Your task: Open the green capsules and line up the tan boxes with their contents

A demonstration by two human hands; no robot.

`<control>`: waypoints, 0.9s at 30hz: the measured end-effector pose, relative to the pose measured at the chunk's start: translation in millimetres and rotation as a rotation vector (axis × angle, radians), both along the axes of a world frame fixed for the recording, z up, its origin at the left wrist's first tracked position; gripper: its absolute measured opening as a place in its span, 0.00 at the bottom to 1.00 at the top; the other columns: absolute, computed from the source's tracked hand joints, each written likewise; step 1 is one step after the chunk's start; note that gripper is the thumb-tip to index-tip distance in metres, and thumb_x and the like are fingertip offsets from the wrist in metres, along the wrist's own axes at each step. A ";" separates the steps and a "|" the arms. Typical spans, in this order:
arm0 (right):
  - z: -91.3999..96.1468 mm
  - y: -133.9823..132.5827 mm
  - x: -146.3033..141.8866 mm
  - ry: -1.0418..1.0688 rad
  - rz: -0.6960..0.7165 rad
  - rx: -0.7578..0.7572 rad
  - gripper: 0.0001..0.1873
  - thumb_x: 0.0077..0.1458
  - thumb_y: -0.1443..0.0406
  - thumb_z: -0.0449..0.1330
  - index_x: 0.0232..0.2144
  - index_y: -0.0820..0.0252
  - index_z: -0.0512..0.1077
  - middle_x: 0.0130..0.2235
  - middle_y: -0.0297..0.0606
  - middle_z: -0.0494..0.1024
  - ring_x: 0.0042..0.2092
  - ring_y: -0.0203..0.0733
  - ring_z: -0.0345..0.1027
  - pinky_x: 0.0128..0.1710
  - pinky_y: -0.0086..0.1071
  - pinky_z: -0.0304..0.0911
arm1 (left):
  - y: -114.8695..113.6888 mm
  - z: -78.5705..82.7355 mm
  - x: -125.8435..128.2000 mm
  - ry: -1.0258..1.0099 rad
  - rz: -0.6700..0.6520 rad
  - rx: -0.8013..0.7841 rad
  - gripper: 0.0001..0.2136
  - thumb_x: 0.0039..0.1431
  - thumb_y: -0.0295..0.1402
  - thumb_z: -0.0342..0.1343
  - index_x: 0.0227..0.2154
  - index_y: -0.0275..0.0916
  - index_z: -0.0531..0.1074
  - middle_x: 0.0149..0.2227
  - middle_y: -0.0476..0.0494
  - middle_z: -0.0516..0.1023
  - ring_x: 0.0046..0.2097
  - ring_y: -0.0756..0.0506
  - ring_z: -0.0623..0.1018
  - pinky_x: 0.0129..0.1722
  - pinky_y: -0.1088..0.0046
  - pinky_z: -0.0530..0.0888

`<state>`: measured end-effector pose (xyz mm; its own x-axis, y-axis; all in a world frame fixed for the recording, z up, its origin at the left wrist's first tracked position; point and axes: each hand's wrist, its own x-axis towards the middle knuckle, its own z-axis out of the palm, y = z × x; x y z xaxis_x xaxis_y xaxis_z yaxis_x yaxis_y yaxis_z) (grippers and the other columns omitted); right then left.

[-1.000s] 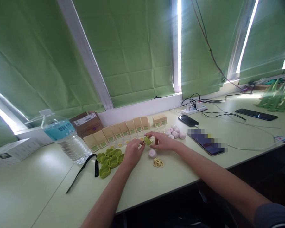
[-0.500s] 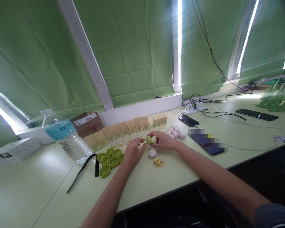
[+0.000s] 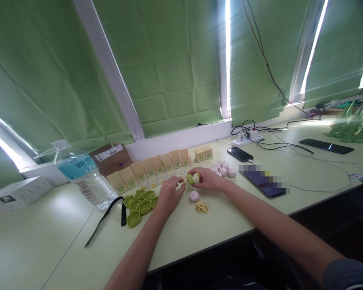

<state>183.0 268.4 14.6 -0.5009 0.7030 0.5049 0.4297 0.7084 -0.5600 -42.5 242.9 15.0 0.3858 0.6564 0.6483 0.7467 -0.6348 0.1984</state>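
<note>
Above the table, my right hand point(image 3: 204, 178) pinches a small green block-like piece point(image 3: 190, 179) between thumb and fingers. From the left, my left hand point(image 3: 170, 193) meets it, fingertips closed on a thin pale yellow strip point(image 3: 185, 181) that touches the green piece. Just below the hands sits a round pink piece point(image 3: 195, 196). Nearer to me lies a small pile of pale yellow rings point(image 3: 202, 208). Left of my left hand are several green flower-shaped cups point(image 3: 144, 206). Beyond my right wrist, several more pinkish round pieces point(image 3: 224, 167) are grouped.
Small kraft boxes point(image 3: 157, 164) stand in a row along the wall, with two more boxes point(image 3: 203, 153) to their right. A large water bottle point(image 3: 86, 177) and a black strap point(image 3: 109, 211) are at left. Phones point(image 3: 261, 181), cables and a power strip point(image 3: 247, 139) occupy the right side.
</note>
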 end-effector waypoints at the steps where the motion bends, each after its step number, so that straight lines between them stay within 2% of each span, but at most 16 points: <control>1: -0.1 -0.1 0.0 0.000 0.001 0.000 0.25 0.50 0.67 0.67 0.51 0.56 0.71 0.48 0.39 0.78 0.37 0.39 0.72 0.37 0.33 0.67 | -0.1 0.1 -0.1 0.001 -0.006 0.001 0.02 0.61 0.29 0.58 0.36 0.41 0.74 0.34 0.47 0.78 0.34 0.46 0.74 0.38 0.68 0.69; 13: -3.3 0.9 -1.9 -0.023 0.001 0.044 0.24 0.49 0.66 0.67 0.50 0.56 0.72 0.47 0.40 0.78 0.40 0.41 0.72 0.40 0.34 0.66 | 4.6 -6.1 -3.2 -0.004 -0.060 0.006 0.02 0.62 0.29 0.56 0.34 0.40 0.73 0.32 0.47 0.77 0.33 0.48 0.74 0.36 0.70 0.69; 27: -1.8 -0.9 0.1 -0.059 -0.006 0.022 0.22 0.48 0.67 0.67 0.47 0.55 0.73 0.45 0.38 0.76 0.34 0.38 0.69 0.37 0.32 0.64 | 4.2 -8.1 -0.4 -0.026 -0.098 -0.016 0.05 0.62 0.29 0.54 0.34 0.40 0.74 0.31 0.46 0.78 0.33 0.47 0.74 0.37 0.69 0.71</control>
<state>183.1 267.5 12.7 -0.5259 0.6954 0.4897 0.4662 0.7172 -0.5179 -42.9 247.1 6.8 0.4316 0.6270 0.6485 0.6759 -0.7009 0.2278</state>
